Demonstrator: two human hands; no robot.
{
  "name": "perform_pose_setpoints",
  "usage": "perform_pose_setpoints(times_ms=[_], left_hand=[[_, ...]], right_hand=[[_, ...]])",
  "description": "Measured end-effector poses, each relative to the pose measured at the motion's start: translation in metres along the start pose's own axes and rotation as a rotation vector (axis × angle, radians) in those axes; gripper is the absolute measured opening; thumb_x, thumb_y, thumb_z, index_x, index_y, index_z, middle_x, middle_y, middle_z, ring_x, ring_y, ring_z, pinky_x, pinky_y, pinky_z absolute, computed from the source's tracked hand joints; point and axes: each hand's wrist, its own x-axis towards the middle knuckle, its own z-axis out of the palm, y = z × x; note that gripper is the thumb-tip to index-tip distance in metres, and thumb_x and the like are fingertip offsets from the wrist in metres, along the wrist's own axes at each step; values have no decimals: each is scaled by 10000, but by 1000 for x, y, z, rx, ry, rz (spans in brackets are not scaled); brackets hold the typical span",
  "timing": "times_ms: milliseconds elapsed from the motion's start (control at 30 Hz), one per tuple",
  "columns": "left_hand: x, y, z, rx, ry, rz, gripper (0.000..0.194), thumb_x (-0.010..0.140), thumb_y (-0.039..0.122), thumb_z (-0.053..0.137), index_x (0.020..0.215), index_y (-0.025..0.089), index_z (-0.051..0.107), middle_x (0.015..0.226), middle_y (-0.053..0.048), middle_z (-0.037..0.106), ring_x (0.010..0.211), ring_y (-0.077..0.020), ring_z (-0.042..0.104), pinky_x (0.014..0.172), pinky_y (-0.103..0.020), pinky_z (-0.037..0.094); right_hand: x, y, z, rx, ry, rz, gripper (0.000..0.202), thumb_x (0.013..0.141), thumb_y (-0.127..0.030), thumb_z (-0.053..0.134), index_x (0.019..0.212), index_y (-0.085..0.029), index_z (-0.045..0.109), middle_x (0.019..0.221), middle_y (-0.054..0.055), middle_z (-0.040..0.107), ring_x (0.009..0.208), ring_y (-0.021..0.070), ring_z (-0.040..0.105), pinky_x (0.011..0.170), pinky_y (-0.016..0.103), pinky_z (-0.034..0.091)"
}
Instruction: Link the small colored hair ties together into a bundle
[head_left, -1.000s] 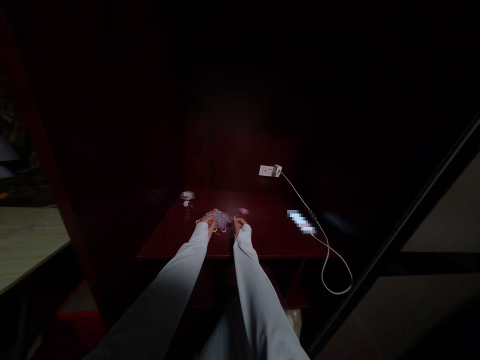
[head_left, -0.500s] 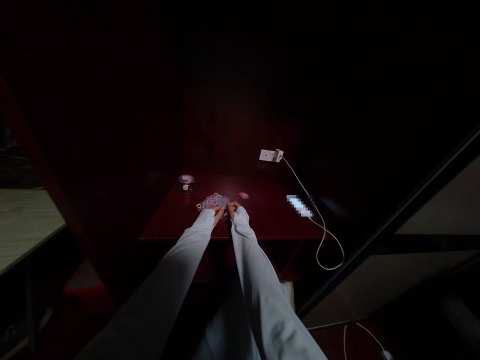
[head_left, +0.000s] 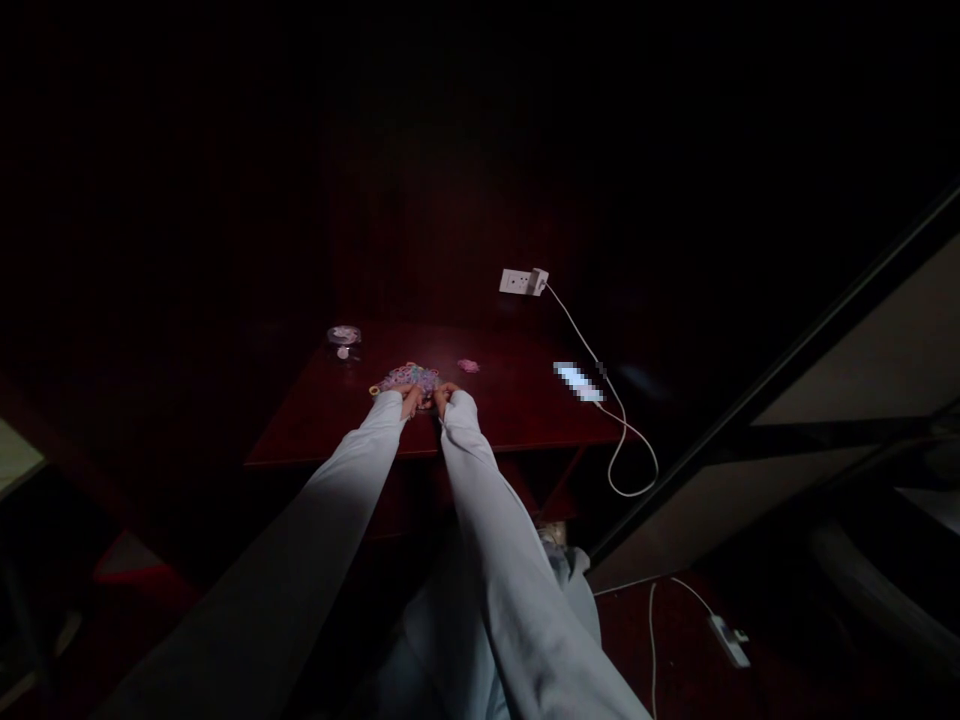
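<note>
The ring pile [head_left: 420, 378] lay longest sideways. Left hand [head_left: 410, 401] and right hand [head_left: 445, 393] had come closer together; I couldn't tell their grip.

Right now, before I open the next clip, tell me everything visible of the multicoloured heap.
The multicoloured heap is a low, loose pile of small ring-like bands, mostly pink and purple with some green-blue, and a yellow ring at its left end. They look stretchy, but dim light leaves the material uncertain. It lies on the dark red table. The left hand and right hand cover parts of its near side; whether they grip any band cannot be told.
</note>
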Motion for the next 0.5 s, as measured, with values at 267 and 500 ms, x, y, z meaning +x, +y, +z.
perform_pose_setpoints(times_ms=[267,500], left_hand=[[-2,3,-3,-50,3,26,342,899,190,559,559,185,519,415,40,432,434,-105,430,511,-214,338],[3,-14,6,-105,52,115,288,904,181,547,618,174,521,477,36,481,454,-90,442,522,-208,326]], right_hand=[[0,-7,-1,79,-37,48,321,941,-520,573,828,-236,670,653,-29,735,544,130,611,556,219,498],[-1,-9,-1,111,-42,72,305,926,-488,555,765,-240,628,617,-23,713,495,120,565,494,209,450]])
